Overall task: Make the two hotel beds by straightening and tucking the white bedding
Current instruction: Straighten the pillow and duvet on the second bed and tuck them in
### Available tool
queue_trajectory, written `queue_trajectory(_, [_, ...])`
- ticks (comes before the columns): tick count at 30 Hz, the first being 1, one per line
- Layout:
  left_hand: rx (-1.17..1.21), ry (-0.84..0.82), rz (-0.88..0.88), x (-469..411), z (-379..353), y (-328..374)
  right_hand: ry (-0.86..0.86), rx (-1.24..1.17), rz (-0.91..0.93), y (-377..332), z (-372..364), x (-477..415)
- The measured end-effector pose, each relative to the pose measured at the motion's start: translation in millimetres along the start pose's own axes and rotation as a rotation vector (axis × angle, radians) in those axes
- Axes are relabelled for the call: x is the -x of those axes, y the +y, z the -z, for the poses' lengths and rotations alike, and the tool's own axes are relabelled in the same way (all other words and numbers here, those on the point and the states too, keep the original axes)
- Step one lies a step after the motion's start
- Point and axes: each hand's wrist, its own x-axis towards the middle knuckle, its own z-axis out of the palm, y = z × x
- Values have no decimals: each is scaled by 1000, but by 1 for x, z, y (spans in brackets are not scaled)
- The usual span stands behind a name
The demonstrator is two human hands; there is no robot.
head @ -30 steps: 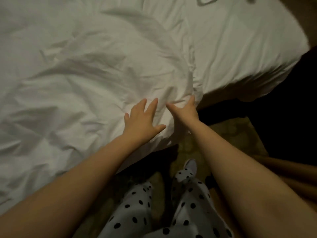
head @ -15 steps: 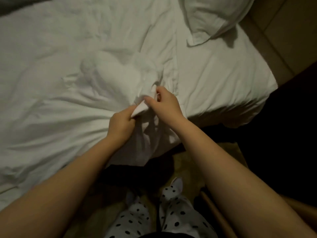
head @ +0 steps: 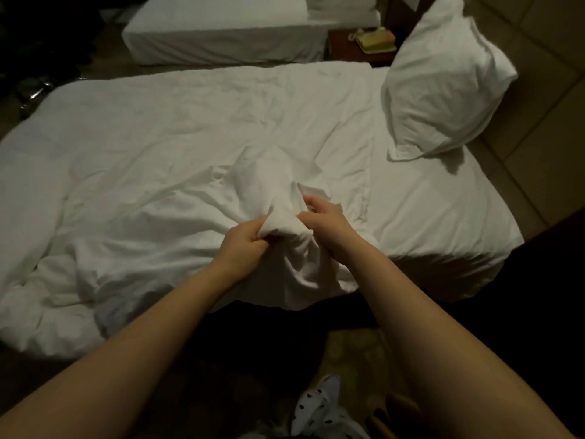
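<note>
- While both arms are reaching over the near bed (head: pixel 443 223), the left grip (head: pixel 245 245) is clenching a bunched fold of the white duvet (head: pixel 152 172), fingers curled round the cloth.
- The right grip (head: pixel 327 224) is pinching the same raised fold from its 3 o'clock side, just beside the left grip.
- The white duvet is lying rumpled from 9 o'clock to the centre of the near bed, its edge hanging over the mattress side at 6 o'clock.
- The pillow (head: pixel 443 87) is leaning at 2 o'clock, at the head of the near bed.
- The second bed (head: pixel 221 36) is standing at 12 o'clock.
- A telephone (head: pixel 375 39) is sitting on the nightstand (head: pixel 345 50) at 1 o'clock, between the beds.
</note>
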Motion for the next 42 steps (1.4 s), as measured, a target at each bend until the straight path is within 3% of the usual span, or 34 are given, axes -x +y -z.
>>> queue_trajectory(3, [50, -7, -22, 26, 14, -3, -12, 7, 90, -14, -21, 11])
queue_trajectory(6, [77, -15, -52, 45, 21, -5, 220, -92, 69, -15, -25, 9])
queue_trajectory(9, [78, 10, -68, 63, 25, -4, 309, -33, -230, -14, -28, 5])
queue_trajectory(12, [49, 25, -66, 70, 33, -8, 122, -31, -402, -13, -34, 3])
queue_trajectory(15, [-10, -6, -56, 68, 45, -10, 118, -51, -225, -22, -46, 13])
queue_trajectory(18, [-78, -122, -84, 59, 62, -9, 190, -121, 83, -42, -49, 25])
queue_trajectory(21, [-61, -209, -101, 44, 84, 0, 126, -147, 311, -61, -44, 35])
queue_trajectory(27, [-240, 128, -200, 17, 115, 47, 18, -53, 496, -90, -37, 57])
queue_trajectory(29, [-339, 156, -213, 8, 119, 58, -29, -10, 540, -97, -35, 62])
queue_trajectory(32, [-398, 26, -181, -3, 122, 70, -132, 18, 580, -103, -33, 67])
queue_trajectory(37, [-364, -384, -91, -6, 106, 79, -222, 45, 520, -100, -23, 71])
queue_trajectory(42, [-400, -378, -77, 4, 67, 41, -280, 156, 199, -72, -2, 61])
